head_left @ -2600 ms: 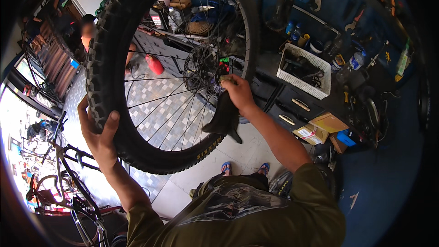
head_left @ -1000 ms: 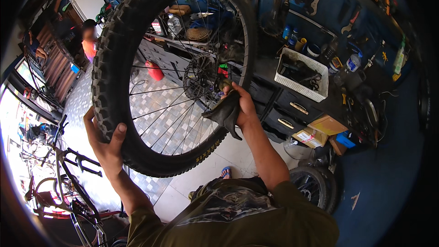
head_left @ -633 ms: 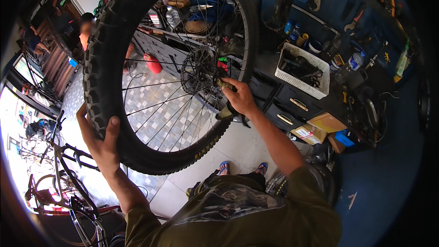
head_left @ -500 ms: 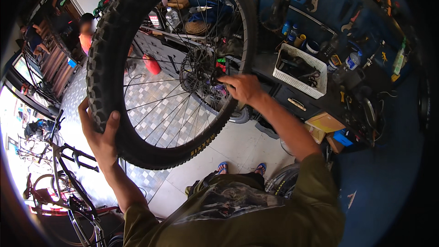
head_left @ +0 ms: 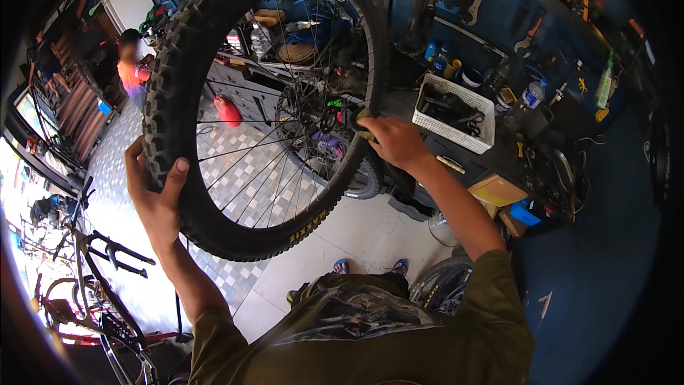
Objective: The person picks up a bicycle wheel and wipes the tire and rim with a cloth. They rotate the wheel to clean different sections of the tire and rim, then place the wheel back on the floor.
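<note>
Upright before me is a bicycle wheel (head_left: 187, 192) with a thick knobbly black tire, thin dark spokes and a disc rotor (head_left: 293, 103) at its hub. My left hand (head_left: 158, 196) grips the tire at its lower left, thumb on the near sidewall and fingers behind. At the wheel's right side, beside the hub, my right hand (head_left: 394, 141) is closed on a small yellowish, rag-like piece (head_left: 364, 115). Most of that piece is covered by the fingers, so its exact kind is unclear.
A dark workbench along the right bears a white basket (head_left: 456, 123) of black parts, bottles and tools. Wrenches (head_left: 479, 0) hang on the blue wall. Bicycle frames (head_left: 89, 264) stand at left. Another person (head_left: 132, 71) is at far left; a second wheel (head_left: 442, 285) leans by my feet.
My right hand has drawn back from the hub to the right, and the yellowish piece now shows at its fingertips. The left hand keeps its grip; the wheel has shifted slightly in view.
</note>
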Tool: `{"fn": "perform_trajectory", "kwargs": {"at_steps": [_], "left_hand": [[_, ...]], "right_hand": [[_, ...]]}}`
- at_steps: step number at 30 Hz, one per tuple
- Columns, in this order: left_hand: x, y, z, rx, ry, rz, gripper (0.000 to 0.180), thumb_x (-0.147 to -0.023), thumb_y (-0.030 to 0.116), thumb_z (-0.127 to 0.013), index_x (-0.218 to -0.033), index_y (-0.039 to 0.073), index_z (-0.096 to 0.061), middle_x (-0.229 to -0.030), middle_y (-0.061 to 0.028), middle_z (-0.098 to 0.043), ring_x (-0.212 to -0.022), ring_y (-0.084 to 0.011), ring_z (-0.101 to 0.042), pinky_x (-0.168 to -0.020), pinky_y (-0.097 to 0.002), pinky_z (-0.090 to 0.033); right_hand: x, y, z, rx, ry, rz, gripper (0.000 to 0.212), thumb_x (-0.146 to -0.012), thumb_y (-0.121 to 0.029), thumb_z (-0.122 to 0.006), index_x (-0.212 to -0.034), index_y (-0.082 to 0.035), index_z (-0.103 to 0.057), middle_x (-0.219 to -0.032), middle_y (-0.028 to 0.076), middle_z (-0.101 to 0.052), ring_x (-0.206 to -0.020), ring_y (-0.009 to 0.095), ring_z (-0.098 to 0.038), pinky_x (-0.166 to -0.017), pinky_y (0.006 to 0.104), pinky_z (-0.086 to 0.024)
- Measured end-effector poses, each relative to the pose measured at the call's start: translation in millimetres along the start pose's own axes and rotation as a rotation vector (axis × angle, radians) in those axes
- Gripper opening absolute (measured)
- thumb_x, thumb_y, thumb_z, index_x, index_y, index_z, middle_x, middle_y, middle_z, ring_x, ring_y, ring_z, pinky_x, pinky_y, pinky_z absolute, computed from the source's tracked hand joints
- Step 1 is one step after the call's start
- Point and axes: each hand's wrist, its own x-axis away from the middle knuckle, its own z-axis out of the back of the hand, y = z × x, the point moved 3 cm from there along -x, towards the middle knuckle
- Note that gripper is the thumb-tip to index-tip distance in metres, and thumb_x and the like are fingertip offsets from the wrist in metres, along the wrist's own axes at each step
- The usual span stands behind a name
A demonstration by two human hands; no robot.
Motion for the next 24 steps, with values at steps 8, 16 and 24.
{"fn": "perform_trajectory", "kwargs": {"at_steps": [8, 16, 24], "left_hand": [[1, -1, 1, 0.005, -0.008, 0.015, 0.061, -0.089, 0.011, -0.081, -0.139, -0.002, -0.049, -0.124, -0.0168, -0.065, -0.113, -0.0232, -0.063, -0.104, -0.0341, -0.045], [9, -4, -5, -0.003, 0.051, 0.026, 0.060, -0.090, 0.018, -0.081, -0.138, -0.002, -0.051, -0.117, -0.0147, -0.068, -0.109, -0.0218, -0.061, -0.104, -0.0343, -0.043], [3, -19, 4, -0.045, 0.033, 0.047, 0.059, -0.091, 0.024, -0.080, -0.136, -0.001, -0.052, -0.113, -0.0121, -0.069, -0.105, -0.0195, -0.061, -0.099, -0.0326, -0.044]], "right_hand": [[-36, -5, -33, 0.282, 0.019, 0.338, 0.037, -0.094, -0.022, -0.062, -0.130, -0.022, -0.070, -0.099, -0.003, -0.063, -0.095, 0.017, -0.063, -0.071, 0.0319, -0.057], [-20, -43, -91, -0.660, 0.058, -0.572, 0.029, -0.098, -0.022, -0.067, -0.122, -0.007, -0.071, -0.086, 0.005, -0.072, -0.072, 0.021, -0.067, -0.070, 0.0337, -0.053], [-23, -24, -94, -1.563, 0.321, -0.964, 0.035, -0.101, -0.028, -0.067, -0.127, -0.003, -0.069, -0.085, 0.001, -0.067, -0.076, 0.012, -0.063, -0.070, 0.0263, -0.049]]}}
